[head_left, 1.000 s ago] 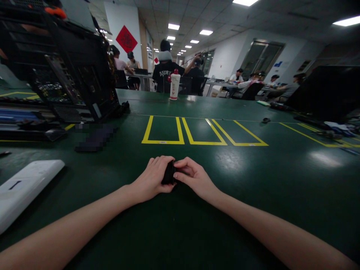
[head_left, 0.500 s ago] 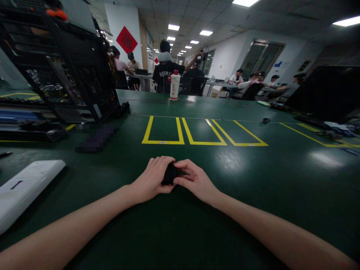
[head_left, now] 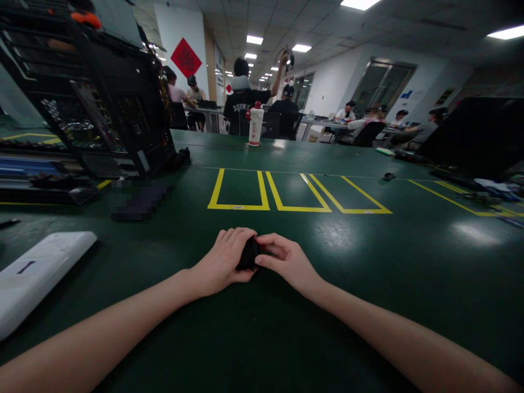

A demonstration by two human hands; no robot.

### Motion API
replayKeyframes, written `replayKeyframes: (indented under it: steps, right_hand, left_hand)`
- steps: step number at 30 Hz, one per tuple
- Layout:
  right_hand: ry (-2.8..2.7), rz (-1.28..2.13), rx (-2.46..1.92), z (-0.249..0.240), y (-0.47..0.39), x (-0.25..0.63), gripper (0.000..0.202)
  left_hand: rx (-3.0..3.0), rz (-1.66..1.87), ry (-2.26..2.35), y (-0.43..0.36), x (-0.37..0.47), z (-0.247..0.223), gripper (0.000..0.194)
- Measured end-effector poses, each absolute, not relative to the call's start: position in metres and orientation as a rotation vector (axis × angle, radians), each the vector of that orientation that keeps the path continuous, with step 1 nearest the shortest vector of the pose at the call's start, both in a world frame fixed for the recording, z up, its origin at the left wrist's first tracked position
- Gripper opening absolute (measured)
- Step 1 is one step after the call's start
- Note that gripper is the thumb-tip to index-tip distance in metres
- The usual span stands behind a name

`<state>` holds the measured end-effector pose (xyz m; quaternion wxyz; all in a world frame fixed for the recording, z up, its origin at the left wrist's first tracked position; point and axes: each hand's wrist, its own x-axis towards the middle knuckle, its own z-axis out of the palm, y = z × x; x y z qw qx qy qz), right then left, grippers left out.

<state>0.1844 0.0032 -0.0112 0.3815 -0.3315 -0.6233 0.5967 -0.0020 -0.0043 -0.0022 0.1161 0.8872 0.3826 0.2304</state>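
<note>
A small black object (head_left: 248,254) with a rounded, ridged side rests low over the green table (head_left: 262,338), between my hands. Its exact kind does not show, as fingers cover much of it. My left hand (head_left: 227,256) wraps around its left side, fingers over the top and thumb underneath. From the right, my right hand (head_left: 286,261) grips its edge between thumb and curled fingertips.
Yellow tape frames (head_left: 239,207) mark the table ahead. A white block-shaped thing (head_left: 49,273) lies left, near a black computer case (head_left: 118,109). Behind the tape stands a white cup (head_left: 256,128); a small black round piece (head_left: 388,176) lies right. People sit beyond.
The fingers of my right hand have shifted slightly at the black object's edge; both hands stay in place. In the background, a person's arm has risen higher with a looped dark thing.
</note>
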Motion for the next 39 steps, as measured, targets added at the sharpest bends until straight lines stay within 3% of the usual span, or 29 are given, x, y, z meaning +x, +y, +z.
replayKeyframes:
  steps: [11, 16, 21, 33, 39]
  right_hand:
    - [-1.677, 1.505, -0.909, -0.0101, 0.0035, 0.1829, 0.022]
    - [-1.703, 1.449, -0.84, -0.0121, 0.0015, 0.1841, 0.029]
    - [-1.632, 1.53, -0.82, -0.0146, 0.0041, 0.1828, 0.017]
    - [-1.738, 1.477, -0.796, -0.0105, -0.0001, 0.1844, 0.026]
    - [-1.67, 1.502, -0.822, -0.0129, 0.0033, 0.1819, 0.014]
  left_hand:
    - [2.589, 0.677, 1.122, -0.0036, -0.0018, -0.0016, 0.053]
    - [2.556, 0.683, 1.121, -0.0038, -0.0016, -0.0008, 0.054]
    - [2.562, 0.703, 1.112, -0.0039, -0.0023, -0.0011, 0.052]
    - [2.559, 0.692, 1.145, -0.0029, -0.0018, -0.0034, 0.054]
    - [2.548, 0.692, 1.144, -0.0033, -0.0009, -0.0017, 0.053]
